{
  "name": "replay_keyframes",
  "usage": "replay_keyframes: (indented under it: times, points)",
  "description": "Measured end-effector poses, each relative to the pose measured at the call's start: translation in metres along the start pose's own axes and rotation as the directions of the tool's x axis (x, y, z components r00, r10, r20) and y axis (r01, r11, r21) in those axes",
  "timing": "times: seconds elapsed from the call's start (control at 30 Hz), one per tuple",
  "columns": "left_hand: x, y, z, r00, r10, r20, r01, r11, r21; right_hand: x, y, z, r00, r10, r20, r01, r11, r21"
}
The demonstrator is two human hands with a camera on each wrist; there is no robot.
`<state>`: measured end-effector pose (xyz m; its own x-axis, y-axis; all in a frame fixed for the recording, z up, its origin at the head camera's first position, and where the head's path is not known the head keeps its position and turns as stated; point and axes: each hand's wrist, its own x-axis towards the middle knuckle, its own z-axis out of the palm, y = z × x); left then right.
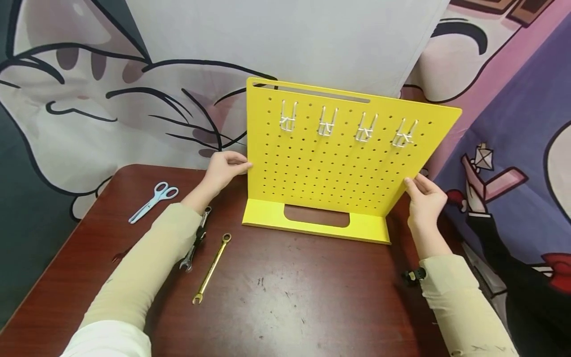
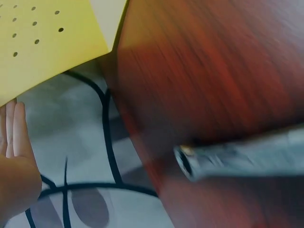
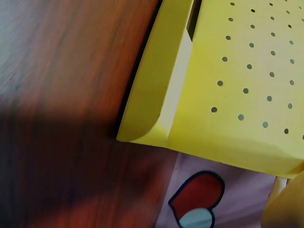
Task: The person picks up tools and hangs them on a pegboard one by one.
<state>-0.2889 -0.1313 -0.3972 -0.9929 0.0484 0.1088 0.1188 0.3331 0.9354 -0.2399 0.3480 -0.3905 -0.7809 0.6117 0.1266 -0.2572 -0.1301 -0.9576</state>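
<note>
A yellow pegboard (image 1: 330,168) with a flat foot stands at the back of the brown table, with several white wire hooks (image 1: 327,121) in a row across its upper part. My left hand (image 1: 223,171) pinches its left edge about halfway up; in the left wrist view the fingers (image 2: 19,126) reach behind the board's edge. On the opposite side, my right hand (image 1: 426,201) grips the right edge between thumb and fingers. Only part of that hand shows at the lower right corner of the right wrist view, right at the board's edge.
Light blue scissors (image 1: 153,202) lie at the left of the table (image 1: 285,297). A gold wrench (image 1: 211,267) is in front of the board's left end. Beside it, a silver wrench (image 1: 187,258) is partly hidden by my left sleeve. A patterned cloth backdrop (image 1: 178,114) hangs close behind.
</note>
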Motion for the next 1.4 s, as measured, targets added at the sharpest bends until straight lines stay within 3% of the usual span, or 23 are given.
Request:
replay_keyframes:
  times: [0.13, 0.4, 0.53, 0.77, 0.93, 1.23, 1.4]
  points:
    - [-0.007, -0.007, -0.017, 1.000, -0.007, -0.011, 0.006, 0.999, -0.054, -0.003, 0.003, 0.015, 0.998, 0.016, 0.057, -0.014, 0.999, -0.038]
    - [-0.023, -0.013, -0.044, 0.995, -0.047, -0.083, 0.043, 0.998, -0.049, -0.010, 0.007, 0.041, 0.986, 0.008, 0.164, 0.009, 0.995, -0.102]
    - [-0.030, -0.012, -0.053, 0.991, -0.053, -0.122, 0.046, 0.998, -0.051, -0.014, 0.008, 0.050, 0.984, 0.024, 0.179, 0.004, 0.988, -0.153]
    - [-0.038, -0.009, -0.061, 0.986, -0.039, -0.161, 0.051, 0.996, 0.070, -0.018, 0.006, 0.056, 0.987, 0.031, 0.159, 0.011, 0.966, -0.258]
    - [-0.040, -0.010, -0.066, 0.983, -0.023, -0.185, 0.050, 0.988, 0.143, -0.020, 0.006, 0.063, 0.987, 0.037, 0.159, 0.004, 0.968, -0.250]
    - [-0.039, -0.011, -0.067, 0.981, 0.032, -0.191, 0.003, 0.983, 0.184, -0.022, 0.002, 0.060, 0.991, -0.006, 0.130, 0.040, 0.964, -0.262]
    - [-0.038, -0.009, -0.068, 0.981, 0.052, -0.189, -0.014, 0.980, 0.198, -0.017, -0.006, 0.054, 0.983, -0.078, 0.166, 0.117, 0.964, -0.239]
